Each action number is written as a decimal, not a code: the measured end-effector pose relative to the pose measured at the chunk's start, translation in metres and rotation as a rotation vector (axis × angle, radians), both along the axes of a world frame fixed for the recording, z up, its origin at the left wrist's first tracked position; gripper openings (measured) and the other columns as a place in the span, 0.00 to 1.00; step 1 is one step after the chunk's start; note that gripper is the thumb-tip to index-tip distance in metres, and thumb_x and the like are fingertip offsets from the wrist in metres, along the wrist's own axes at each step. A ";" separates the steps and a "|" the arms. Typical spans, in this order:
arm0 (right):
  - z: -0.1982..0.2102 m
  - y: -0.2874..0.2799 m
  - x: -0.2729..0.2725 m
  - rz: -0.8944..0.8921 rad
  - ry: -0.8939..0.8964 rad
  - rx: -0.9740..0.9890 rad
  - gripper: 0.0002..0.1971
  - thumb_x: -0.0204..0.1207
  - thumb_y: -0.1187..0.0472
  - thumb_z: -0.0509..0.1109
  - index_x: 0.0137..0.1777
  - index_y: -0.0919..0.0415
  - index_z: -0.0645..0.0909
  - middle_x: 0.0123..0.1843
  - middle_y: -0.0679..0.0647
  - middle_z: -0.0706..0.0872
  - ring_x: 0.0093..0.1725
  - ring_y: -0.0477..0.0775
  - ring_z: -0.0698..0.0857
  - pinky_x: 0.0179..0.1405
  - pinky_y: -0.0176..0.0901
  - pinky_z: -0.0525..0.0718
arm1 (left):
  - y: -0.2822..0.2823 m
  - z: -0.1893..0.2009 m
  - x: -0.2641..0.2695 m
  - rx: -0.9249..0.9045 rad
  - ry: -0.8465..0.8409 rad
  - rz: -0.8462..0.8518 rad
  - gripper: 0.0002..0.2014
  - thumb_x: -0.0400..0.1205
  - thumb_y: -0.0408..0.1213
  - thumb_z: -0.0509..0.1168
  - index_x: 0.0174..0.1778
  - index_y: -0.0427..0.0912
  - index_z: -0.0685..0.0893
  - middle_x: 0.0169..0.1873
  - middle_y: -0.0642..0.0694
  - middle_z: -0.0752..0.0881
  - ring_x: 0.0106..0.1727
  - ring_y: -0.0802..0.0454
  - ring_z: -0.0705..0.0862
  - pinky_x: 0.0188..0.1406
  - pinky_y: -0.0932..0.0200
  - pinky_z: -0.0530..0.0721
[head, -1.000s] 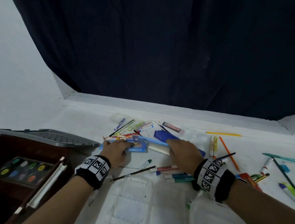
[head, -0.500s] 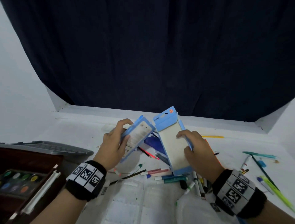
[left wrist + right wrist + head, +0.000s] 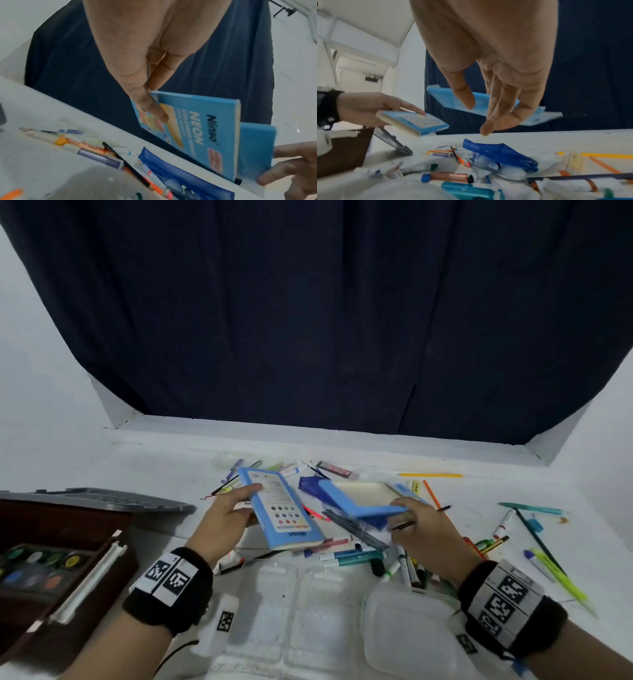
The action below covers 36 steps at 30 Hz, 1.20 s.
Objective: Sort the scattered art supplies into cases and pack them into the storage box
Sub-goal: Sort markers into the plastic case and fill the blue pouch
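Observation:
My left hand grips a light blue pencil box by its long edge, thumb on top, fingers beneath; the left wrist view shows "NEON" printed on the pencil box. My right hand pinches the near edge of a matching blue open sleeve with a cream inside, held flat a little above the table. Between thumb and fingers in the right wrist view sits the sleeve, and the pencil box is off to the left. The two pieces are apart. Loose markers and pens lie beneath them.
A brown wooden storage box with a paint palette stands at the left, a grey lid behind it. Clear plastic cases lie near me. A dark blue pouch and more pens litter the white table.
Both hands lifted the two blue pieces off the table, held them upright side by side, and have now lowered and tilted them flatter and further apart.

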State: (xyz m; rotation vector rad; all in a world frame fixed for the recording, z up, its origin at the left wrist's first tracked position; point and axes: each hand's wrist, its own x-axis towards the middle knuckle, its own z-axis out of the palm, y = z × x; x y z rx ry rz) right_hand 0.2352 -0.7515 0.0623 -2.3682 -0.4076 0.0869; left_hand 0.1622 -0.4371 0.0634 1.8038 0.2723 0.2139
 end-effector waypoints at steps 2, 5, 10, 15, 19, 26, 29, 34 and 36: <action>-0.001 -0.002 0.000 -0.040 -0.100 -0.065 0.06 0.77 0.62 0.66 0.49 0.52 0.83 0.34 0.51 0.88 0.32 0.50 0.84 0.33 0.42 0.82 | 0.005 -0.005 -0.006 0.143 0.013 -0.027 0.21 0.83 0.19 0.63 0.69 0.40 0.82 0.61 0.48 0.85 0.46 0.66 0.90 0.52 0.66 0.88; 0.001 -0.006 0.001 -0.032 -0.159 -0.180 0.05 0.78 0.52 0.70 0.41 0.46 0.82 0.24 0.48 0.82 0.25 0.47 0.79 0.27 0.41 0.77 | 0.011 -0.003 -0.013 0.384 -0.055 -0.006 0.22 0.75 0.32 0.79 0.63 0.53 0.86 0.50 0.49 0.88 0.41 0.62 0.90 0.44 0.68 0.87; 0.002 -0.004 0.010 0.060 -0.237 -0.296 0.07 0.78 0.47 0.72 0.44 0.48 0.85 0.33 0.44 0.76 0.33 0.44 0.73 0.29 0.37 0.65 | 0.021 0.017 -0.013 0.980 -0.256 0.093 0.09 0.77 0.48 0.76 0.51 0.53 0.88 0.35 0.52 0.75 0.38 0.52 0.76 0.38 0.57 0.77; -0.009 0.003 0.020 0.209 -0.270 -0.472 0.11 0.76 0.42 0.72 0.50 0.47 0.84 0.49 0.46 0.73 0.50 0.48 0.74 0.50 0.48 0.80 | 0.022 0.024 0.002 1.276 0.021 -0.009 0.16 0.77 0.61 0.71 0.49 0.54 0.89 0.41 0.50 0.73 0.47 0.43 0.81 0.47 0.48 0.83; -0.018 0.012 0.025 0.326 -0.170 -0.545 0.14 0.71 0.41 0.75 0.50 0.46 0.81 0.55 0.46 0.71 0.56 0.49 0.72 0.56 0.51 0.80 | 0.013 0.002 0.020 1.198 0.260 -0.230 0.17 0.84 0.56 0.64 0.63 0.50 0.83 0.55 0.47 0.75 0.59 0.45 0.82 0.60 0.52 0.79; -0.033 0.021 0.038 0.367 -0.106 -0.629 0.36 0.70 0.40 0.75 0.76 0.41 0.64 0.74 0.50 0.65 0.72 0.56 0.68 0.67 0.61 0.76 | 0.009 -0.040 0.028 1.495 0.276 -0.159 0.40 0.84 0.55 0.63 0.88 0.55 0.48 0.78 0.46 0.68 0.78 0.44 0.67 0.68 0.38 0.67; -0.035 0.025 0.043 0.331 -0.202 -0.665 0.39 0.69 0.40 0.74 0.78 0.41 0.62 0.76 0.52 0.63 0.75 0.58 0.64 0.66 0.61 0.75 | 0.016 -0.050 0.028 1.540 0.349 -0.213 0.39 0.85 0.62 0.56 0.88 0.56 0.45 0.83 0.44 0.61 0.82 0.43 0.61 0.72 0.34 0.64; -0.030 0.032 0.058 0.331 -0.255 -0.708 0.42 0.68 0.37 0.75 0.81 0.42 0.61 0.84 0.55 0.55 0.83 0.61 0.55 0.76 0.66 0.66 | 0.024 -0.056 0.033 1.389 0.486 -0.453 0.53 0.69 0.83 0.32 0.86 0.55 0.50 0.85 0.48 0.58 0.82 0.45 0.64 0.75 0.35 0.63; -0.030 0.033 0.064 0.346 -0.188 -0.711 0.46 0.69 0.35 0.74 0.83 0.41 0.55 0.87 0.54 0.48 0.86 0.61 0.47 0.80 0.72 0.57 | 0.026 -0.058 0.033 1.356 0.513 -0.487 0.61 0.58 0.87 0.26 0.86 0.57 0.49 0.86 0.46 0.56 0.83 0.43 0.63 0.76 0.37 0.64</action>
